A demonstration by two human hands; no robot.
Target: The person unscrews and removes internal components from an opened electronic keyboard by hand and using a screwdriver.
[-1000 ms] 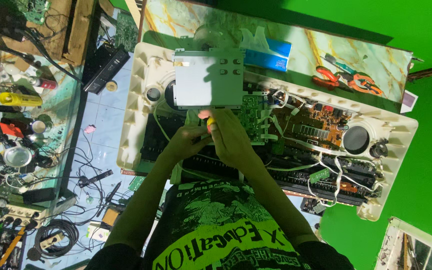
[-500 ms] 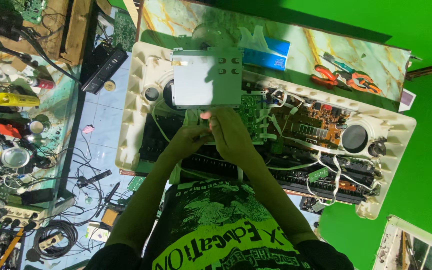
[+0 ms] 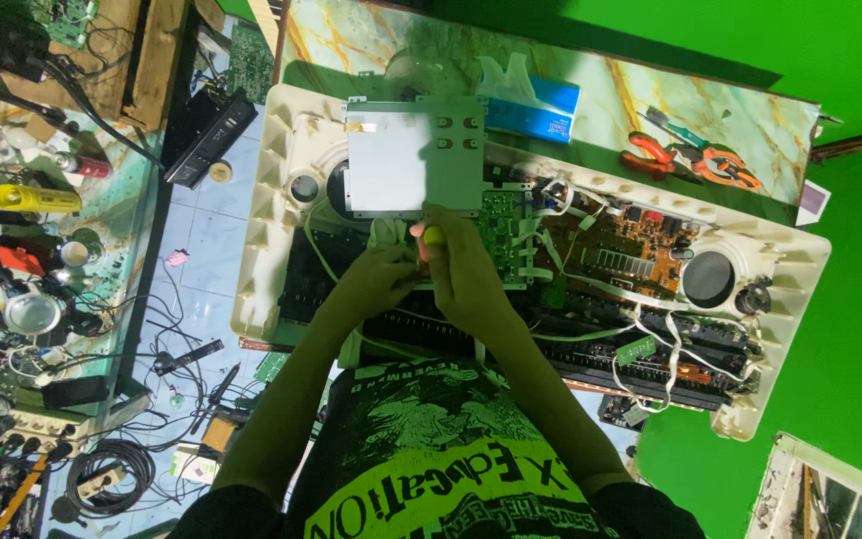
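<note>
A small tool with a yellow handle [image 3: 432, 237] sits in the middle of the picture, just under a flat grey metal plate [image 3: 414, 157]. The right hand [image 3: 463, 274] is closed around the tool, and only the yellow tip peeks out above the fingers. The left hand [image 3: 374, 281] is right beside it, with its fingers curled in close to the tool, but I cannot tell if they hold anything. Both hands are over the inside of a big cream plastic case [image 3: 269, 210] that lies open on the table. Next to the hands is a green circuit board [image 3: 500, 228]. Farther to the right is a brown circuit board [image 3: 621, 250] with white wires [image 3: 650, 334] running over it, and a round black speaker [image 3: 708, 278] near the end of the case. Behind the case, on the marble-looking table top [image 3: 351, 45], lie a blue box [image 3: 541, 112] and orange pliers [image 3: 715, 162]. Off to the left, on another messy table, are a yellow tool [image 3: 37, 198] and other small things. Black cables [image 3: 107, 477] lie on the floor below it.
</note>
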